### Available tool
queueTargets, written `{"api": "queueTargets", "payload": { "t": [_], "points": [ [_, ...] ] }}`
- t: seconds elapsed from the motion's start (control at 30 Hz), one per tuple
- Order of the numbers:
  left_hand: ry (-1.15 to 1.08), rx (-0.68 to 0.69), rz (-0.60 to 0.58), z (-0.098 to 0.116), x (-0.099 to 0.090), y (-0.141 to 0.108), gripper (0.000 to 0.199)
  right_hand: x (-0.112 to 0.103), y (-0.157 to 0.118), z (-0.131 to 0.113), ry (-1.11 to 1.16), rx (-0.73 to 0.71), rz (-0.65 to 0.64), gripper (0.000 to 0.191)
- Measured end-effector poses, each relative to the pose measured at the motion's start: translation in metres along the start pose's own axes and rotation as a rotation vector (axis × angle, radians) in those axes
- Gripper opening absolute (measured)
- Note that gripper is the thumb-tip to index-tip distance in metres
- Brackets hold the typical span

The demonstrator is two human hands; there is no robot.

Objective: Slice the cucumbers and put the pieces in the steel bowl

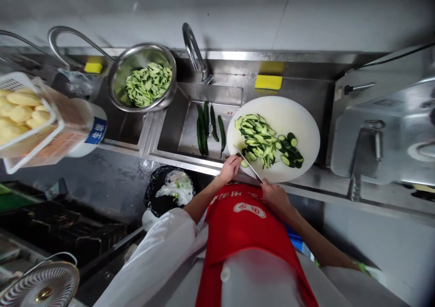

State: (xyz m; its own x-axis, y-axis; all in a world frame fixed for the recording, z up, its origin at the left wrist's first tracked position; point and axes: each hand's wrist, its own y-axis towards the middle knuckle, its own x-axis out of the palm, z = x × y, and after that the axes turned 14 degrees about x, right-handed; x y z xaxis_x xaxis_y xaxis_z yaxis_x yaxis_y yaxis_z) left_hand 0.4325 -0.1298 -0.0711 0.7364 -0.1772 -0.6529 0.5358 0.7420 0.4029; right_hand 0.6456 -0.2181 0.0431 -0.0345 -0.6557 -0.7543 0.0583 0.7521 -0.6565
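Cucumber slices [255, 132] lie heaped in the middle of the round white cutting board [306, 116] in front of us, pale green with dark rims, and a smaller cluster of dark-skinned cucumber pieces [290, 153] sits just to their right. We have our right hand [273, 195] closed around the handle of a knife [249, 163], whose blade slants up and leftward across the near edge of the board. Our left hand [231, 167] is curled at the board's near left edge, its fingertips beside the blade and next to a small green piece; we cannot tell whether they pinch it or merely rest there. Left of the board, whole cucumbers [203, 128] lie lengthwise in the steel sink [185, 137], below a curved faucet [193, 48]. Farther left we see a tilted metal bowl [118, 87] with more cut slices inside, and beyond it a white basket [50, 112] of pale yellow, rounded pieces. A yellow block [268, 82] lies behind the board, and below the sink front stands a black-lined bin [149, 193] with clear plastic and green scraps in it
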Motion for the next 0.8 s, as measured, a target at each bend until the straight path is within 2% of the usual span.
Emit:
{"api": "queueTargets", "payload": {
  "t": [0.3,0.43,0.63,0.8],
  "points": [
    [-0.078,-0.022,0.043,0.001,-0.005,-0.002,0.027,0.000,0.005,-0.006,0.015,0.029,-0.025,0.032],
    [-0.110,0.045,-0.002,-0.004,-0.004,0.001,0.026,0.001,0.012,-0.001,0.008,0.035,0.000,0.032],
    [0.003,0.085,-0.016,-0.007,0.007,0.000,0.029,-0.001,0.006,0.003,-0.023,0.019,-0.001,0.032],
    [0.009,0.103,-0.006,-0.007,0.008,-0.002,0.027,-0.006,0.003,-0.003,-0.037,0.037,-0.027,0.032]
  ]
}}
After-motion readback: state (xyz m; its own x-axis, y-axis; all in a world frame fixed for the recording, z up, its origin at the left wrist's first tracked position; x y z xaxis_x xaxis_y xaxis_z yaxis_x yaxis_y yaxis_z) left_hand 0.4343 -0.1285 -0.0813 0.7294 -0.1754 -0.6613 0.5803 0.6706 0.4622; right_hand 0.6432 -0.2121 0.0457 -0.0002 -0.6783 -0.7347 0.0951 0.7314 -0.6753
